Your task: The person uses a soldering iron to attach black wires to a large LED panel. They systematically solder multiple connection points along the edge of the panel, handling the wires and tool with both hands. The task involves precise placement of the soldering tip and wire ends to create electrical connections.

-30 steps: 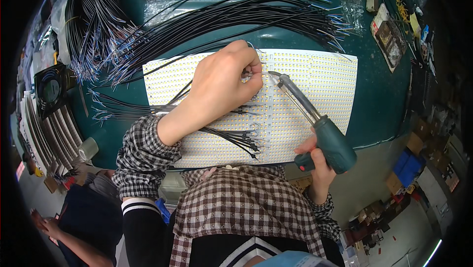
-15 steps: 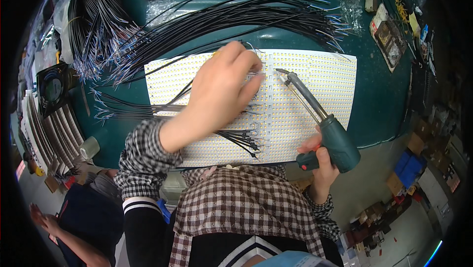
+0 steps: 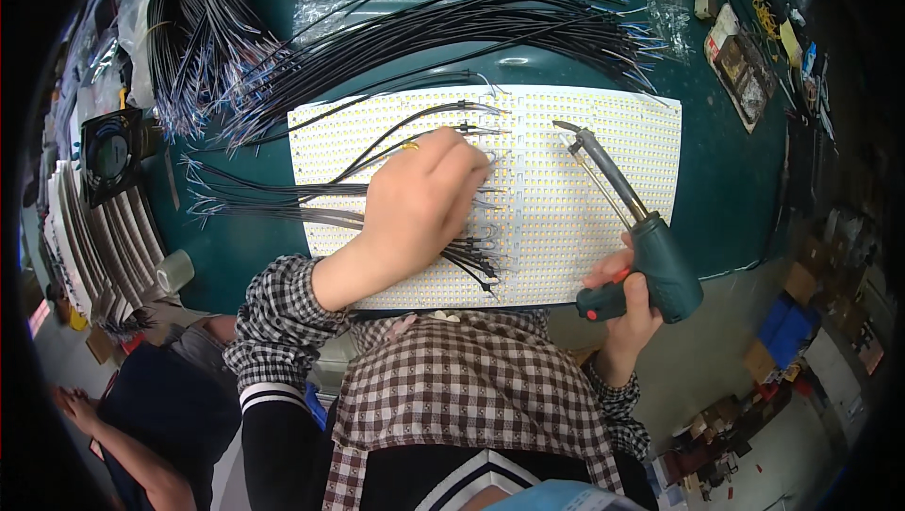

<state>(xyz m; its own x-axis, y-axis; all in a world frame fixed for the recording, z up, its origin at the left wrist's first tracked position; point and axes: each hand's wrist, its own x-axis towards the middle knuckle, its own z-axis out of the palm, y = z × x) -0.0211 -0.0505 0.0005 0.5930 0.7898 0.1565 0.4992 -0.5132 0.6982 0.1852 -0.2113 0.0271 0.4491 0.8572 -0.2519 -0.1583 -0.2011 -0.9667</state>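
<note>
A white LED board (image 3: 603,186) with rows of small yellowish chips lies in front of me. Thin black cables (image 3: 377,137) run across its left half, their stripped ends along the middle strip. Over those ends is my left hand (image 3: 419,190), fingers curled closed beside the strip; its fingertips and whatever they pinch are hidden. My right hand (image 3: 627,313) grips the handle of a dark green soldering gun (image 3: 660,261). The gun's tip points up and left, over the board's right half, apart from the cable ends.
A thick spread of black cables (image 3: 452,25) lies behind the board, with bundled cables (image 3: 203,40) at far left. White strips (image 3: 104,247) are stacked beside a small black fan (image 3: 108,157). A grimy tray (image 3: 742,68) sits at right. Another person's arm (image 3: 127,440) shows lower left.
My left hand has drawn nearer to me along the middle strip, uncovering cable ends at the far side. The soldering gun has shifted right, its tip farther from the strip.
</note>
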